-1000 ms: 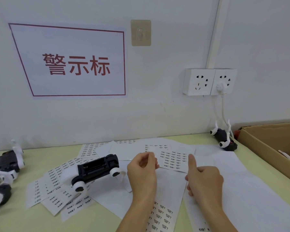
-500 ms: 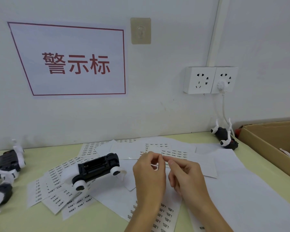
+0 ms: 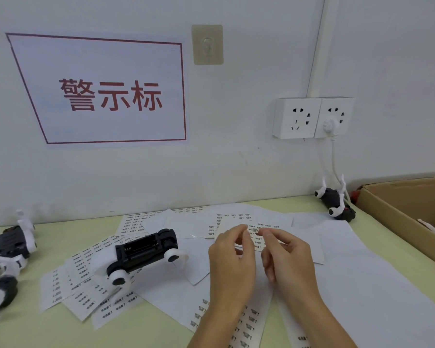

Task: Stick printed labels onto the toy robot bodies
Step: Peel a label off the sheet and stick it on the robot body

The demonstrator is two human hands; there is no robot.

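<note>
Over the scattered white sheets on the pale green table (image 3: 161, 330), both hands are raised close together. The left hand (image 3: 232, 262) and the right hand (image 3: 288, 257) each have thumb and forefinger curled in, and between their tips they pinch a small printed label (image 3: 255, 230), held just above a label sheet (image 3: 236, 221) that lies flat behind them. Whether the label is fully free of its backing I cannot tell.

To the left of the hands, near but apart, a black and white toy robot (image 3: 142, 252) lies on the papers with a dark slotted panel facing up and its white legs splayed. More label sheets (image 3: 86, 295) fan out under and around it. At the far left edge of the table sit other toy robots (image 3: 9, 244), partly cut off. Another toy robot (image 3: 335, 202) rests by the wall on the right, just beside a cardboard box (image 3: 397, 212). On the wall hang a red-framed sign (image 3: 106, 91) and a double socket (image 3: 312, 118) with a white plug in it.
</note>
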